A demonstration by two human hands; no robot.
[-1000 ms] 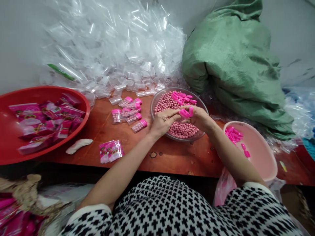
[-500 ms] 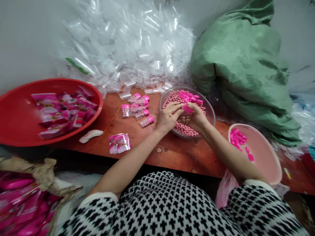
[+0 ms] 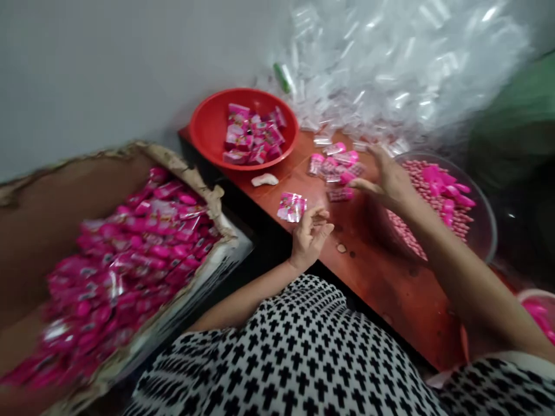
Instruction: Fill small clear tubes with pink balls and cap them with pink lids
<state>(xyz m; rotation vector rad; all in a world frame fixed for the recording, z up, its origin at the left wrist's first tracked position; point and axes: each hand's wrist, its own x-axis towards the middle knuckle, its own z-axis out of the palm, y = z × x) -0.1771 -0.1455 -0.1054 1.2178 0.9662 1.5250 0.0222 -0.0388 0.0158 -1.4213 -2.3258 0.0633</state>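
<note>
My right hand [image 3: 390, 178] reaches over the table with thumb and fingers spread, just right of several small clear jars [image 3: 333, 167] that have pink caps and pink beads inside. Nothing shows in its grip. My left hand [image 3: 310, 238] hovers by the table's front edge, fingers loosely bent, thumb apart, holding nothing visible. Close behind it lie flat pink printed packets [image 3: 292, 207]. Under and beside my right forearm stands a clear bowl [image 3: 492, 231] full of pink beads [image 3: 410, 234], with bright pink caps [image 3: 446, 188] on top.
A red basin [image 3: 202, 138] of pink packets stands at the table's far end. Left of the table is an open carton [image 3: 219, 222] heaped with pink packages. Empty clear tubes [image 3: 390, 75] pile up behind. A white scrap [image 3: 264, 179] lies near the basin.
The view has swung left, bringing the carton into full sight. My hands have parted from over the bead bowl and moved left; the pink piece between them no longer shows.
</note>
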